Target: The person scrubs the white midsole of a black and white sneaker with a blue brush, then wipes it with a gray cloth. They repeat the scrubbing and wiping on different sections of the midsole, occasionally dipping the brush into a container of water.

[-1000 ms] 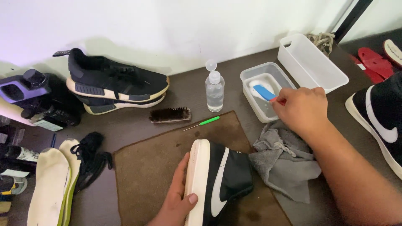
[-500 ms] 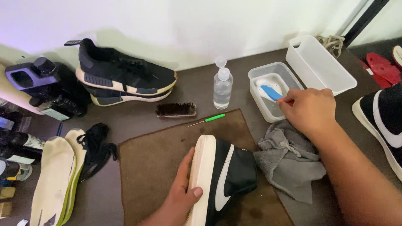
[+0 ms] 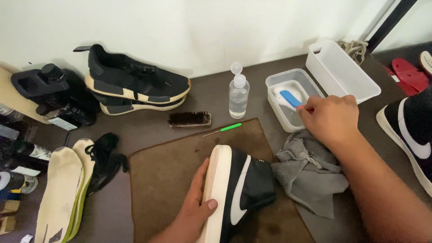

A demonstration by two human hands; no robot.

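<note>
Hands apart and both occupied: left hand (image 3: 194, 208) at about 6 o'clock, clasped on the pale sole edge of a black-and-white high-top shoe (image 3: 236, 191), thumb over the rim; right hand (image 3: 330, 118) at about 2 o'clock, fingers pinched on the handle of a blue brush (image 3: 290, 98). Brush head lies inside a clear shallow tub (image 3: 275, 83) that seems to hold some water; its long axis runs from the right hand toward 10 o'clock. Shoe lies on its side on a brown mat (image 3: 166, 175), sole facing 9 o'clock, long axis roughly 12-to-6. From the right hand the shoe lies toward 7 o'clock, near but not touching; the left hand is the nearer one, already on it. Grey cloth (image 3: 310, 175) crumpled between shoe and right forearm, touching the shoe's upper. Further out: green-handled pick (image 3: 227, 129) at the mat's far edge, dark bristle brush (image 3: 189, 119) beyond it, clear squeeze bottle (image 3: 238, 92) at 12 o'clock, empty white bin (image 3: 342, 67) at 1 o'clock. Pair of black runners (image 3: 135, 85) stacked against the wall at 11 o'clock; insoles (image 3: 63, 189) and black laces (image 3: 104, 159) at 9 o'clock on the tabletop (image 3: 207, 90); second high-top (image 3: 411, 130) at 3 o'clock.
</note>
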